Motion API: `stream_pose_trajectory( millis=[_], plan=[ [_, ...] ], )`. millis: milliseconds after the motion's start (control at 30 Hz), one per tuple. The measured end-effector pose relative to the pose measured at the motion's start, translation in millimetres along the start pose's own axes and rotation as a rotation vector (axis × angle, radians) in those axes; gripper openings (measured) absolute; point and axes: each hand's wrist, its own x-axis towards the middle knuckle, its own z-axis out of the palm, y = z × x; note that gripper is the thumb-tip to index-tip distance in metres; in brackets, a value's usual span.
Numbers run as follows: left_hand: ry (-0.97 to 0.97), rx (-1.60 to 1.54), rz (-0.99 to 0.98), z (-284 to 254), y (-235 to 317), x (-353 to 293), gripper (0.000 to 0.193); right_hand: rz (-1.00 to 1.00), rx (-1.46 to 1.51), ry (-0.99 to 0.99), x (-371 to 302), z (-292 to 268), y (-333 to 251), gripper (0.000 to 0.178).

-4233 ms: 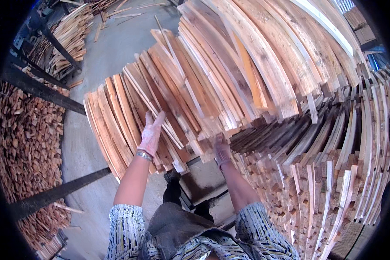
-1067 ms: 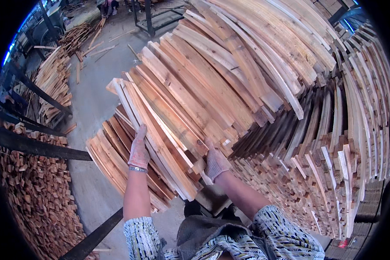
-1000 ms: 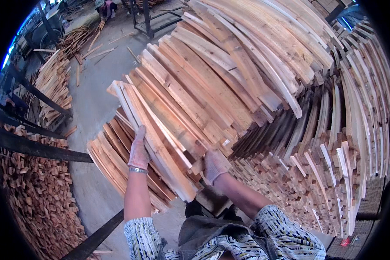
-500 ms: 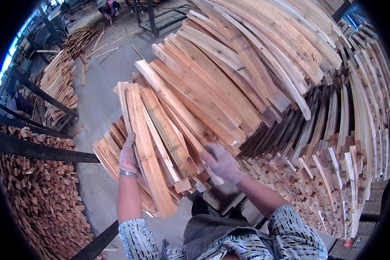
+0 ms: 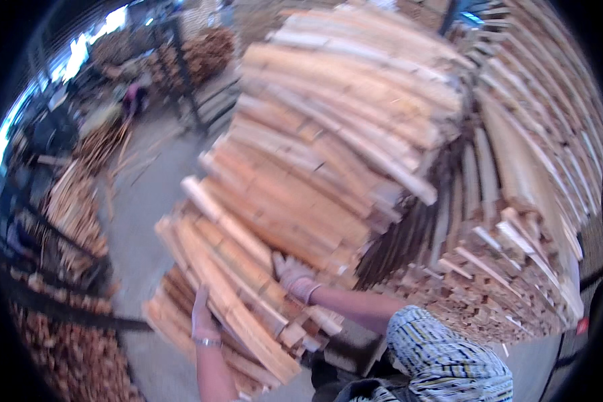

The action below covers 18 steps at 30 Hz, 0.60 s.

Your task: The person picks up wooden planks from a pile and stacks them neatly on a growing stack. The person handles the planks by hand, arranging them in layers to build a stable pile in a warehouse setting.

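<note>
My left hand (image 5: pixel 202 316), in a pale glove with a band at the wrist, grips the left edge of a long light-brown wooden board (image 5: pixel 222 295). Its fingertips are partly hidden by the board's side. On the right of the same loose bundle of boards, my gloved right hand (image 5: pixel 293 276) lies with its fingers stretched out, slightly blurred. Next to it is a pale narrow board (image 5: pixel 224 224), which rests slantwise against a wide layer of boards (image 5: pixel 301 194). More boards (image 5: pixel 174 315) lie under and left of my left hand.
A high stack of boards (image 5: pixel 355 80) rises at the far side. Board ends (image 5: pixel 476 288) form a large pile at the right. Dark metal bars (image 5: pixel 80 311) cross the left, before stacked wood (image 5: pixel 74 355). A person (image 5: pixel 135 99) crouches far off near scattered sticks.
The view has swung, and the stacks sit differently in it. My right hand has moved left, nearer my left hand, along the boards. My left hand stays at the same board's edge.
</note>
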Motion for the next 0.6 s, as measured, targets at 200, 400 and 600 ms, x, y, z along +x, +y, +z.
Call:
stream_pose_trajectory(
  millis=[200, 400, 600],
  plan=[
    [-0.092, 0.017, 0.154, -5.3, -20.3, 14.3, 0.089, -0.078, 0.55, -0.133, 4.3, -50.5, -2.7, 0.082],
    [-0.054, 0.061, 0.188, 4.9, -34.6, -6.0, 0.092, -0.099, 0.863, -0.337, -23.9, -76.2, -22.8, 0.09],
    [0.132, 0.094, 0.047, 7.0, -60.1, -96.3, 0.07, -0.105, 1.122, -0.447, -77.9, -1.6, 32.1, 0.06]
  ],
)
